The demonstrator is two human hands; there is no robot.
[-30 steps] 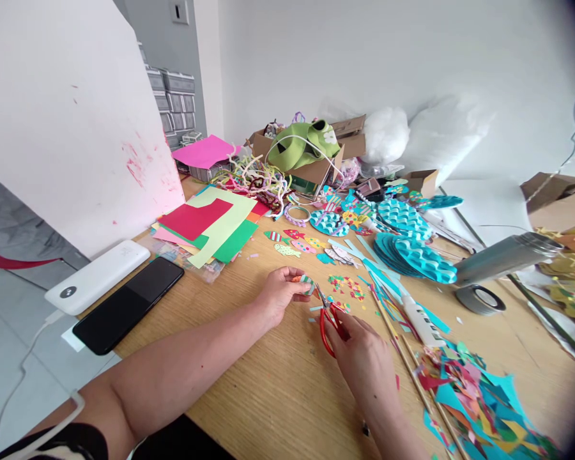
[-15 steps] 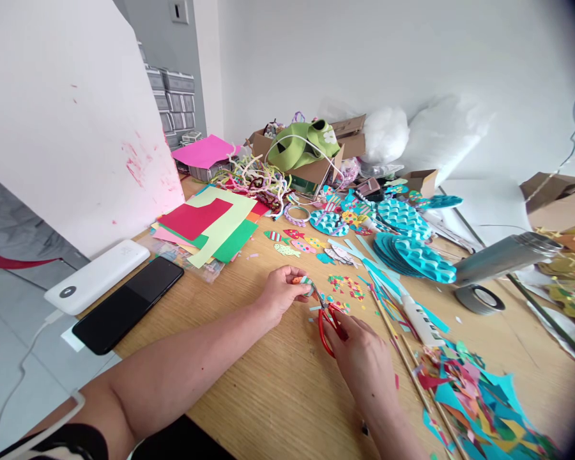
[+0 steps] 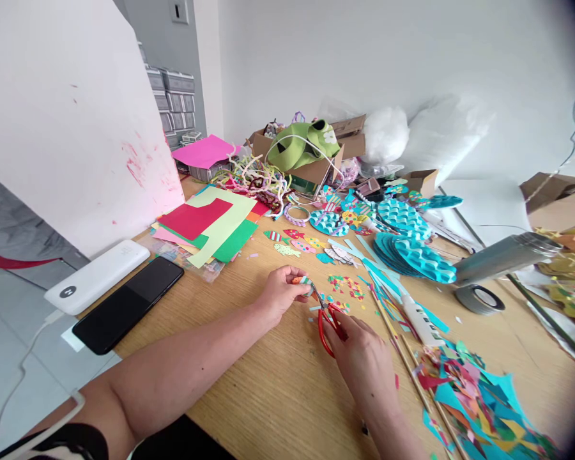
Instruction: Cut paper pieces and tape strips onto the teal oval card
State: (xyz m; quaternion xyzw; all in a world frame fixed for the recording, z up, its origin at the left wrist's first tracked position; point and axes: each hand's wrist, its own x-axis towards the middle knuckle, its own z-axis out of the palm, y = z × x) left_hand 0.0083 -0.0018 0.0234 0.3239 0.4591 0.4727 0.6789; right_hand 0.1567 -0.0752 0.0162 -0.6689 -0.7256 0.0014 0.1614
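Between the thumb and fingers of my left hand [image 3: 283,292] is a small striped paper fish [image 3: 305,285], orange at one end. My right hand [image 3: 364,348] grips red-handled scissors [image 3: 329,324], and their metal blades reach the fish's right edge. Some of the blades is hidden by the paper, so I cannot make out how far they are apart. Just beyond my hands lie several finished-looking paper fish [image 3: 303,245] in different colours. Tiny coloured paper bits [image 3: 347,287] are scattered on the wooden table [image 3: 268,390] beside the scissors.
Coloured paper sheets [image 3: 211,223], a black phone [image 3: 129,303] and a white power bank [image 3: 97,273] are at left. To the right are blue scalloped discs [image 3: 412,255], a glue bottle [image 3: 421,319], tape [image 3: 480,298], a metal flask [image 3: 508,257], wooden sticks [image 3: 409,367] and paper scraps [image 3: 489,402].
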